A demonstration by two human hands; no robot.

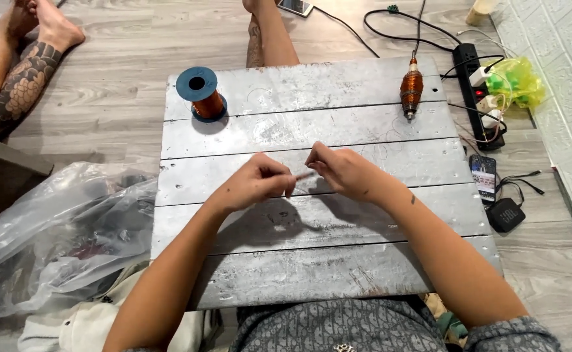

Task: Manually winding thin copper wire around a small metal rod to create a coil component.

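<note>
Head view is giving me both hands meeting over the middle of a grey board of painted planks lying on the wooden floor. My left hand is curling closed, its thumb and fingertips pinching one end of a thin copper wire. My right hand is closing on the other end in the same pinch, so the short, pale stretch of wire is bridging the small gap between the two hands, just above the board. I cannot tell how far the wire is running inside either fist.

At the far left of the board I am seeing a spool of copper wire standing upright on its blue flange, well apart from the hands. At the far right a spindle-shaped copper coil is lying across the planks, a cable leading off beyond the board.

To the right of the board a black power strip with plugs in it is lying on the floor, a yellow-green plastic bag just beside it, and nearer me a phone and a small black speaker. To my left a crumpled clear plastic bag is resting against the board's edge. Another person's tattooed leg is showing at the top left.
</note>
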